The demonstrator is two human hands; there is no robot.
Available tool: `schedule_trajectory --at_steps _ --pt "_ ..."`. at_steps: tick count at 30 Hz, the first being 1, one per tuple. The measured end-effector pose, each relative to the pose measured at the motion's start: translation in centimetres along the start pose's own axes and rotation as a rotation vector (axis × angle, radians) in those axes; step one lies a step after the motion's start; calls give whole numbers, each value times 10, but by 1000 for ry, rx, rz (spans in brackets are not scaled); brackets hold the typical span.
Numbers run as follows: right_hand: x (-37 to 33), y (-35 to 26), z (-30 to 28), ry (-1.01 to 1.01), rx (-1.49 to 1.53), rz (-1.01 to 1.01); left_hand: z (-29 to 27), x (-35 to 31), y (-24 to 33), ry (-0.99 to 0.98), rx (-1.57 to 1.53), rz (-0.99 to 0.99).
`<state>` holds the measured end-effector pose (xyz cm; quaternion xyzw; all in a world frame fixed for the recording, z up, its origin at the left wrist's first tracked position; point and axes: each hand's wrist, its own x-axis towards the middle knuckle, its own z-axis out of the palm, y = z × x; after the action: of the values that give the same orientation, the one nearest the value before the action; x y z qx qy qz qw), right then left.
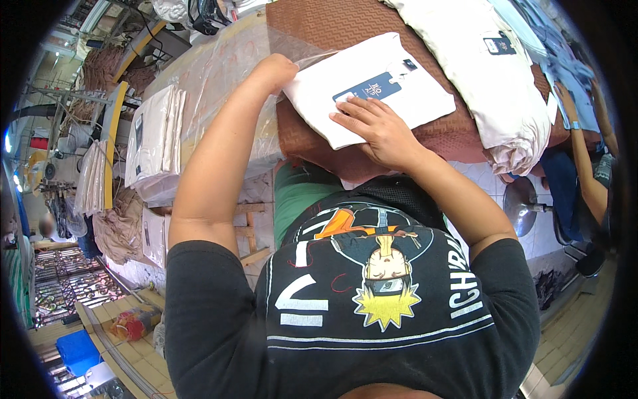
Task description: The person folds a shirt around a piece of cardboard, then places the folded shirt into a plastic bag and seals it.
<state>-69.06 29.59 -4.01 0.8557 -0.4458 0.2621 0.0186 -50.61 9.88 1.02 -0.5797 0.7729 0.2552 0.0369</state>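
A folded white shirt [415,100] lies on the brown textured cloth in front of me, with a dark blue hang tag [385,85] on its upper face. My right hand [377,128] rests flat on the shirt, its fingers stretched out over the lower edge of the tag. At the shirt's left edge, my left hand [276,72] is closed on a sheet of clear plastic, a bag [299,46] by its look. Its fingertips are partly hidden behind the knuckles. The plastic spreads leftward from that hand across the table.
To the right lies a long pile of white shirts [478,73] on the brown cloth [332,23]. Folded shirts in clear bags [156,136] are stacked at the left. A co-worker's arm [578,139] reaches toward light blue garments [558,50] at the far right, near a fan [520,206].
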Motion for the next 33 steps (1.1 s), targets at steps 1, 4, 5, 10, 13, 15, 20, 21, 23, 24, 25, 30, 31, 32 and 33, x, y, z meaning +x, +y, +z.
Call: schedule_trajectory --at_steps 1,4,5,10,13,15,20,21,23,24,25,30,31,32,33 --pt "1 -1 0 2 -6 6 0 -4 6 40 89 31" --pt "7 -6 4 41 -23 41 10 -10 16 228 305 121" --pt "11 -9 6 58 -26 47 12 -10 17 226 374 129" --pt "29 -12 26 137 -107 111 18 -33 54 255 395 14" --pt "43 -15 43 170 -171 151 20 -46 67 239 442 27" --pt "51 -13 50 125 -213 195 22 -48 76 180 445 31" --pt "60 -17 58 92 -256 260 22 -40 40 139 119 217" --pt "61 -18 57 78 -267 259 18 -46 26 145 23 301" --pt "58 -17 54 48 -294 261 13 -67 -1 186 -381 503" --pt "56 -16 52 35 -287 248 13 -74 -20 253 -392 525" --pt "55 -19 49 24 -273 226 16 -82 -44 326 -399 538" --pt "51 -22 41 60 -168 40 76 -105 -84 665 -89 432" --pt "50 -22 41 64 -171 11 85 -107 -75 730 -72 426" --pt "50 -21 40 70 -177 -15 92 -106 -67 793 -54 423" --pt "50 -19 42 77 -179 -29 96 -104 -62 817 -79 413"
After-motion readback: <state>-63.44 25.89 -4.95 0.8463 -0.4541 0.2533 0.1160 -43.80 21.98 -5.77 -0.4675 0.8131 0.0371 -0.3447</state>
